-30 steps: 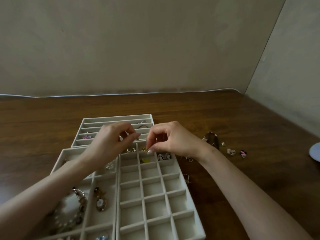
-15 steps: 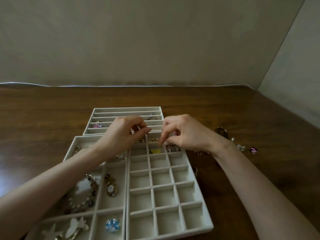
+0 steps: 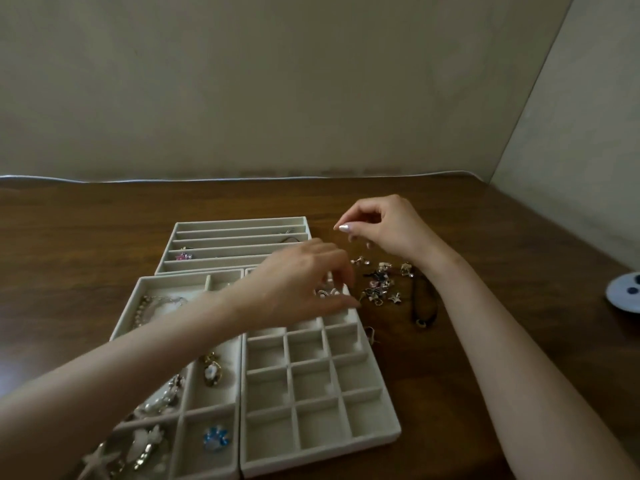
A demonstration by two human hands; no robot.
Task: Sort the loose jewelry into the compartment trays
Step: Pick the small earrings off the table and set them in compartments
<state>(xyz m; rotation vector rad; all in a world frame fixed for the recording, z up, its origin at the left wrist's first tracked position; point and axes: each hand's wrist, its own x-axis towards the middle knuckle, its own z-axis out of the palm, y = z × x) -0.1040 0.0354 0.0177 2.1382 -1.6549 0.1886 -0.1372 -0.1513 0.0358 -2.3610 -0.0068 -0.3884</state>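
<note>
Loose jewelry (image 3: pixel 379 284) lies in a small heap of charms and earrings on the desk (image 3: pixel 104 220), just beside the far right corner of the grid tray (image 3: pixel 318 459), well in from the desk's right edge. A black cord (image 3: pixel 424 303) lies on the heap's right side. The left hand (image 3: pixel 304 282) reaches across that tray corner, fingers curved down and thumb apart from them. It is blurred, so any hold cannot be told. The right hand (image 3: pixel 384 226) hangs above the heap, thumb and forefinger tips together; what they pinch, if anything, is too small to tell. Left of the grid tray, touching it, a wide-compartment tray (image 3: pixel 126 317) holds a pendant (image 3: pixel 211 370) and a blue flower piece (image 3: pixel 215 438). Behind both sits a long-slot tray (image 3: pixel 239 221) with a pink piece (image 3: pixel 183 256). A blue-and-white dish (image 3: pixel 627 292) sits at the desk's right edge.
</note>
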